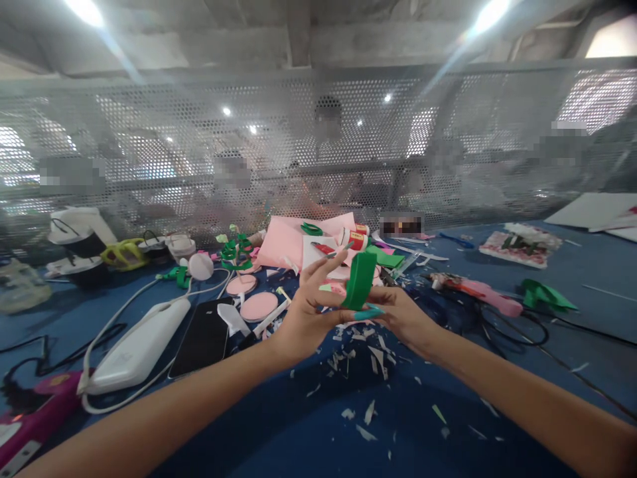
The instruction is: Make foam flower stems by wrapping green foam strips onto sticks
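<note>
Both my hands meet above the blue table [308, 438], holding a folded green foam strip [360, 280] that stands upright between them. My left hand [303, 312] pinches the strip's lower part with thumb and fingers, the other fingers raised. My right hand [403, 315] grips the strip's bottom end from the right. Small white and green paper scraps [363, 358] lie scattered on the table just below my hands.
Pink foam sheets [288, 242], pink discs [259, 307], a black phone [202, 340], a white power bank [137, 348] with cable, a glue tube [354, 238], a pink glue gun [478, 289] and green foam pieces [545, 295] surround the hands. A perforated metal screen [318, 146] stands behind; people sit beyond it.
</note>
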Demonstrator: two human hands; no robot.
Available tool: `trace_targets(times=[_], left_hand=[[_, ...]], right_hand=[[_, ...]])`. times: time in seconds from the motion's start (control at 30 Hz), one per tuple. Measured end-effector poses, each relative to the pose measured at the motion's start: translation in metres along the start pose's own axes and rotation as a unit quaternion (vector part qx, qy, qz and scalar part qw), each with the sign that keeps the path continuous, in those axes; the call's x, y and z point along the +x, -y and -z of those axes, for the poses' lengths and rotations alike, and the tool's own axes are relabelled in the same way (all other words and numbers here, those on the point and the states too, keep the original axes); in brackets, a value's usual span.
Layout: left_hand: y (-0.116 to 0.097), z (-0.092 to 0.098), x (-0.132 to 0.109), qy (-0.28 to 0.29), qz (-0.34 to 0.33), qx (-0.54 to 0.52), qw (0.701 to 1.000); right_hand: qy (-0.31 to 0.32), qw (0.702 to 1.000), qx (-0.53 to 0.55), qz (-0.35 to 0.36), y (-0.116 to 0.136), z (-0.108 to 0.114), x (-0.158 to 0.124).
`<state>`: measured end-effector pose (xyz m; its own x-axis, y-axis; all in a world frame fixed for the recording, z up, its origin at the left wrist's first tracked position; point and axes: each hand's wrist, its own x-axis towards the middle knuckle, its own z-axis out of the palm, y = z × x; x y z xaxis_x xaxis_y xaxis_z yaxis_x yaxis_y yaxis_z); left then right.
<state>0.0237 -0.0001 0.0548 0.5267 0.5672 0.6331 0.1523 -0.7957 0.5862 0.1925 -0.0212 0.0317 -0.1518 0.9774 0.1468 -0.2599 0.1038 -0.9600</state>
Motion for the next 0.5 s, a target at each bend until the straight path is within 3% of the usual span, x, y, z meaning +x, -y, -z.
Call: trace_targets(times=[0.23, 0.33, 0.5], left_hand=[[0.009, 0.006, -0.005, 0.025, -0.141, 0.200, 0.969], [0.012, 0.008, -0.009, 0.035, -0.192, 0.259, 0.946], [0.012, 0.009, -0.011, 0.067, -0.200, 0.307, 0.928]], right_hand=[[0.083, 0.962, 0.234, -0.111, 0.013, 0.007, -0.006], [0.083, 0.960, 0.235, -0.125, 0.014, 0.007, -0.008], [0.098, 0.970, 0.195, -0.110, 0.006, 0.006, -0.007]])
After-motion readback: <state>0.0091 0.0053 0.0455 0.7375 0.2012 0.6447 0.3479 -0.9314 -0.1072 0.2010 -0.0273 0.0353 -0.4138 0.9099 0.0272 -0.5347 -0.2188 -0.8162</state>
